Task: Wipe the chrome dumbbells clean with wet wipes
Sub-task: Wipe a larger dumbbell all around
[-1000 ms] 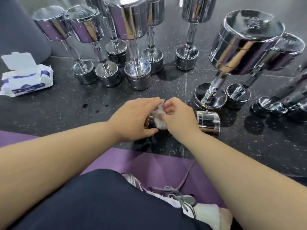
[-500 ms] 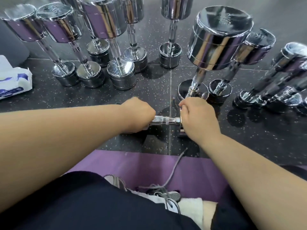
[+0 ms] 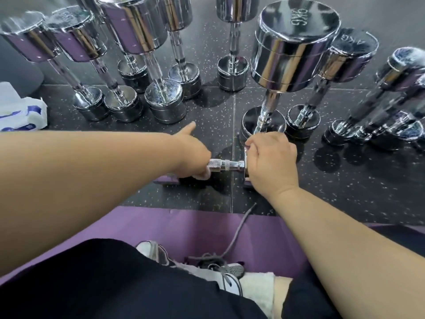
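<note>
A small chrome dumbbell lies sideways on the dark floor in front of me, with only its knurled handle showing. My left hand grips the handle's left part and hides that end, its thumb sticking out forward. My right hand is curled round the right head. No wipe shows in either hand. Several chrome dumbbells stand on end behind, the largest one right behind my right hand.
A white and blue wet wipes pack lies at the left edge. A purple mat runs under my legs, with my shoe and its loose lace on it. More dumbbells lean at the right.
My hands were together over the handle with a white wipe; they have moved apart to the two ends, baring the handle. My left thumb has lifted since half a second ago.
</note>
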`<state>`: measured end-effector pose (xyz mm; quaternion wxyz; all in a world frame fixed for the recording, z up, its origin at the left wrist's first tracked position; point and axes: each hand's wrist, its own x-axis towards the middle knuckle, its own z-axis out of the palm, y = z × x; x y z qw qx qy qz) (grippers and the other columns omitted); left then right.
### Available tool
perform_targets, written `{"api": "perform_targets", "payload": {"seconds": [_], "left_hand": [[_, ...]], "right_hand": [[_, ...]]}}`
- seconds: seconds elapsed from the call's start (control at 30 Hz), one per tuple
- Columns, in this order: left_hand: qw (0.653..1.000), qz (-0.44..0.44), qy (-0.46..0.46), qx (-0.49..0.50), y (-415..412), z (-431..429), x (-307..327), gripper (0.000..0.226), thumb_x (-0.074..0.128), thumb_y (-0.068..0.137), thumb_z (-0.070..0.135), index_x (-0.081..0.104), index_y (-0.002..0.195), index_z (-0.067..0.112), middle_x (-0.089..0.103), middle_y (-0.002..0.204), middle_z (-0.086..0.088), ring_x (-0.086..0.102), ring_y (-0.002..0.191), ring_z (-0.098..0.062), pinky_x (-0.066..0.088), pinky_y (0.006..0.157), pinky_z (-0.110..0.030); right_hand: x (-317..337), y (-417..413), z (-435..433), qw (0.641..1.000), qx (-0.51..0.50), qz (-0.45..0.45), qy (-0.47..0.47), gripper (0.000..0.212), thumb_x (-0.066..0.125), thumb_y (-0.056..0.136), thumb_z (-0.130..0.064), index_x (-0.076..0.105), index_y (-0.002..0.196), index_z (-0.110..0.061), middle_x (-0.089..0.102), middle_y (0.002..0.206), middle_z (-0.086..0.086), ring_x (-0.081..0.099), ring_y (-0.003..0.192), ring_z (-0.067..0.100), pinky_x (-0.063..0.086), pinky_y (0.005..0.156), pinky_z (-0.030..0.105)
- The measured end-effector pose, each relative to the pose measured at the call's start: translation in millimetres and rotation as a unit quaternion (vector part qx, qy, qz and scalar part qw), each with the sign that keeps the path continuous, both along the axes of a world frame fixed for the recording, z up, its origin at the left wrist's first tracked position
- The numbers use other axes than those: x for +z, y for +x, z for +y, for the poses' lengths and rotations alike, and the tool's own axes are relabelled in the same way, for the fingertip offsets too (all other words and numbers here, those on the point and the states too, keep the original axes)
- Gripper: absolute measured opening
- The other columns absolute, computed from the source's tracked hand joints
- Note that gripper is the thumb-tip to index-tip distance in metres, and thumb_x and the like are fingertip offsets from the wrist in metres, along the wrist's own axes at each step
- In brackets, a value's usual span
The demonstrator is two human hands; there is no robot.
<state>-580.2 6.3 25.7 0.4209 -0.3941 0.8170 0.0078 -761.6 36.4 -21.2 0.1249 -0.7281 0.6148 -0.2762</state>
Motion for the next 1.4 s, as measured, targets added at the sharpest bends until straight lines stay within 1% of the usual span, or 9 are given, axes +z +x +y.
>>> {"api": "perform_targets", "payload": {"seconds": [0.07,0.2,0.47,0.63,0.73,0.93,1.13,1.3,1.4], "left_hand": [[0.991,0.110,0.024,0.078,-31,1,-16,0.025,0.042,0.101,0.025,0.055,0.117,0.011,0.061,0.115,-0.008,0.058,0.099,-0.028,0.040,0.095,-0.036],[0.939,0.284,0.017,0.191,-57,3,-32,0.027,0.050,0.094,0.021,0.054,0.120,0.013,0.063,0.119,-0.009,0.061,0.106,-0.030,0.045,0.081,-0.030],[0.993,0.040,0.004,0.111,-12,3,-13,0.034,0.048,0.099,0.039,0.038,0.116,0.012,0.062,0.117,-0.009,0.058,0.110,-0.031,0.038,0.097,-0.036],[0.928,0.249,0.038,0.275,-59,1,-20,0.037,0.054,0.093,0.016,0.045,0.128,0.009,0.060,0.125,-0.012,0.059,0.110,-0.033,0.045,0.085,-0.029],[0.872,0.362,0.030,0.329,-61,2,-23,0.017,0.057,0.087,0.014,0.061,0.103,0.019,0.068,0.103,-0.002,0.063,0.090,-0.020,0.052,0.078,-0.026],[0.835,0.391,0.001,0.388,-12,2,14,0.010,0.069,0.090,0.023,0.076,0.090,0.031,0.069,0.073,0.018,0.060,0.063,-0.003,0.047,0.059,-0.019],[0.818,0.395,-0.010,0.418,-77,10,18,0.033,0.040,0.100,0.018,0.064,0.118,0.006,0.066,0.109,-0.010,0.059,0.086,-0.020,0.047,0.069,-0.024],[0.848,0.308,0.001,0.432,-100,14,11,0.044,0.025,0.107,0.030,0.044,0.133,-0.001,0.058,0.116,-0.022,0.059,0.105,-0.037,0.049,0.090,-0.042],[0.838,0.293,-0.018,0.461,-110,12,11,0.080,0.009,0.099,0.063,0.058,0.123,0.005,0.065,0.111,-0.016,0.066,0.090,-0.031,0.046,0.088,-0.037]], "right_hand": [[-1,-9,3,1.000,-0.024,0.012,-0.001,0.033,0.035,0.093,-0.026,0.067,0.099,-0.019,0.061,0.104,-0.004,0.044,0.109,0.021,0.019,0.082,0.029],[-4,-21,1,0.997,-0.073,0.014,0.018,0.027,0.041,0.100,-0.022,0.067,0.107,-0.019,0.060,0.107,-0.001,0.043,0.108,0.023,0.025,0.086,0.034],[-6,-18,-1,0.995,-0.088,-0.021,0.037,0.028,0.038,0.101,-0.022,0.065,0.107,-0.018,0.059,0.105,0.000,0.043,0.105,0.023,0.027,0.087,0.035],[-9,-24,3,0.967,-0.200,-0.127,0.087,0.026,0.034,0.102,-0.030,0.055,0.092,-0.019,0.055,0.094,-0.002,0.039,0.097,0.021,0.036,0.088,0.039],[-11,-37,-2,0.946,-0.263,-0.158,0.109,0.031,0.031,0.103,-0.031,0.048,0.082,-0.018,0.055,0.090,0.001,0.043,0.096,0.024,0.033,0.078,0.035],[-12,-43,-9,0.868,-0.356,-0.217,0.268,0.050,0.026,0.099,-0.036,0.064,0.096,-0.004,0.067,0.093,0.010,0.062,0.086,0.031,0.049,0.075,0.037],[15,-39,11,0.658,-0.234,-0.429,0.573,0.034,0.034,0.105,-0.017,0.056,0.115,0.007,0.065,0.101,0.024,0.063,0.076,0.035,0.056,0.045,0.034],[1,-39,18,0.508,-0.228,-0.640,0.530,0.050,0.021,0.109,-0.025,0.039,0.141,0.008,0.050,0.136,0.028,0.035,0.139,0.043,0.039,0.109,0.040],[-11,-41,7,0.567,-0.266,-0.558,0.545,0.043,0.032,0.103,-0.023,0.047,0.133,0.003,0.054,0.137,0.010,0.061,0.120,0.033,0.058,0.048,0.035]]}}
